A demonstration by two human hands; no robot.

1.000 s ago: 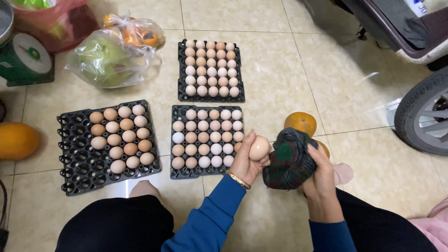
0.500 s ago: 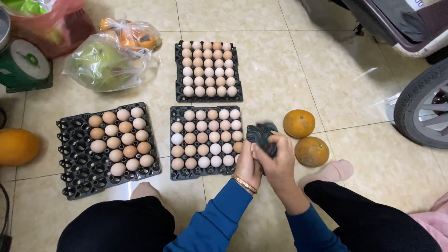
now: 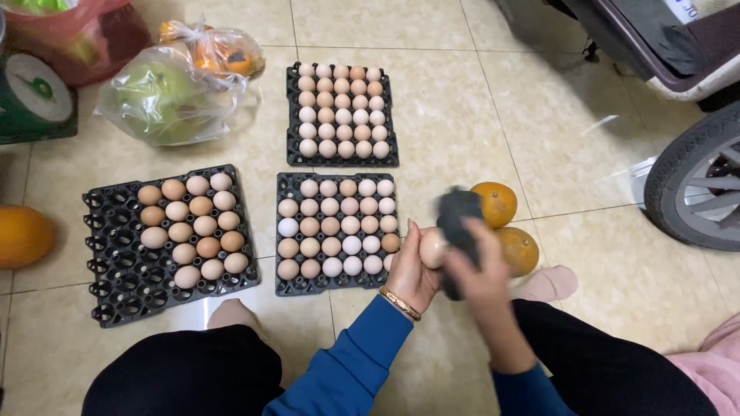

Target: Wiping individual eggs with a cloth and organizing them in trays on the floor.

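My left hand point(image 3: 410, 273) holds a pale brown egg point(image 3: 432, 246) upright in its fingers, just right of the middle egg tray point(image 3: 287, 286). My right hand point(image 3: 479, 273) presses a dark knitted cloth point(image 3: 456, 217) against the egg; hand and cloth are motion-blurred. The middle black tray is nearly full of eggs. A second black tray point(image 3: 116, 293) at the left is partly filled, with bare cells at its left and front. A third tray point(image 3: 343, 160) farther away is full.
Two oranges point(image 3: 497, 202) lie on the tiled floor behind the cloth. Another orange point(image 3: 23, 235) sits at the far left. Plastic bags of produce point(image 3: 166, 92) and a green scale point(image 3: 35, 96) are at the upper left. A scooter wheel point(image 3: 694, 189) stands at the right.
The cloth was held open beside the egg a second ago. My right hand has since brought it onto the egg and is rubbing it, moving in front of the oranges.
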